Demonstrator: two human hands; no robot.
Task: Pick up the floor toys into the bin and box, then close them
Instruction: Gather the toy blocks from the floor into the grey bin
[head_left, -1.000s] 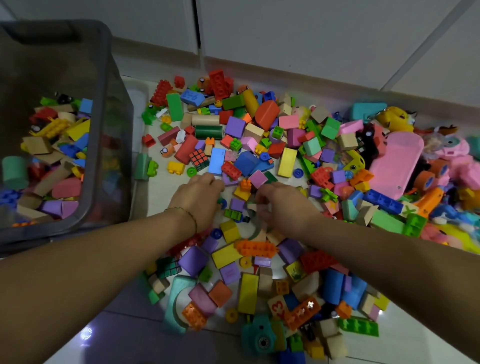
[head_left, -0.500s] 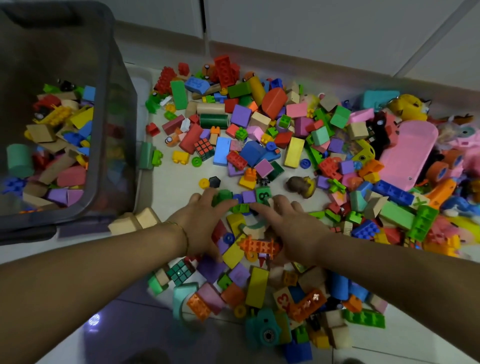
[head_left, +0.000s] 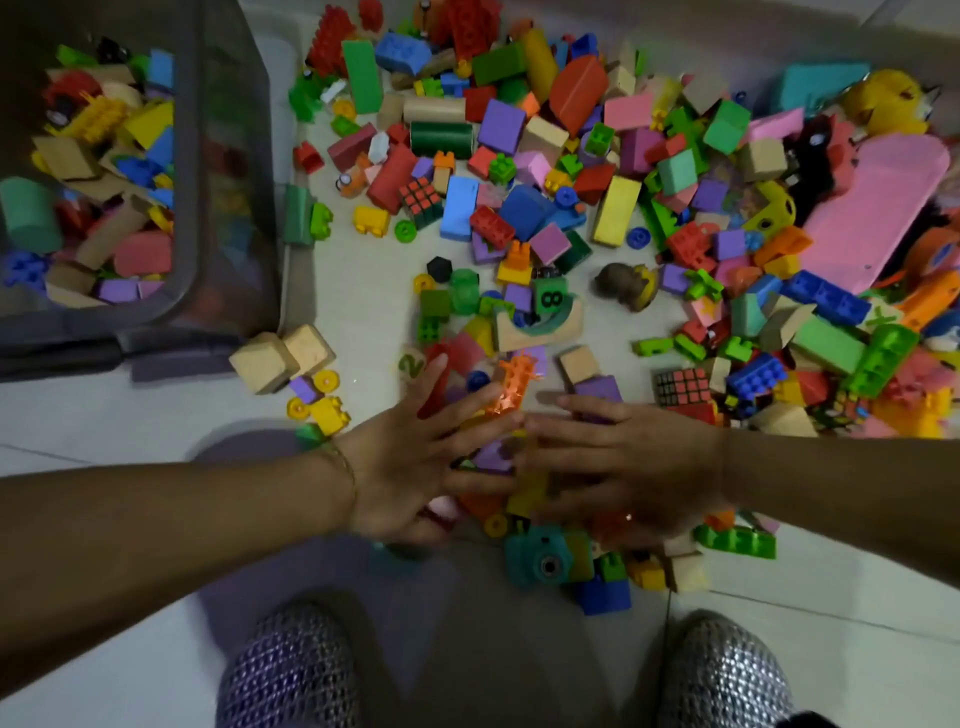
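A wide heap of coloured blocks and bricks (head_left: 545, 197) covers the tiled floor. My left hand (head_left: 415, 462) and my right hand (head_left: 623, 467) lie side by side with fingers spread flat on a small pile of blocks near me, fingertips almost meeting. An orange brick (head_left: 511, 384) sticks out just beyond the fingertips. Purple and yellow blocks show between the fingers. The dark translucent bin (head_left: 228, 156) stands at the left, part-filled with blocks. A teal toy camera (head_left: 540, 558) lies just under my right hand.
A pink plastic board (head_left: 878, 213) and soft toys lie at the right edge. Two beige wooden blocks (head_left: 280, 356) sit by the bin's near corner. My knees in patterned trousers (head_left: 291, 670) fill the bottom of the view. A bare strip of floor runs beside the bin.
Both hands have dragged a clump of blocks toward me across the floor, leaving a bare patch behind. The view has tilted down, bringing my knees into sight.
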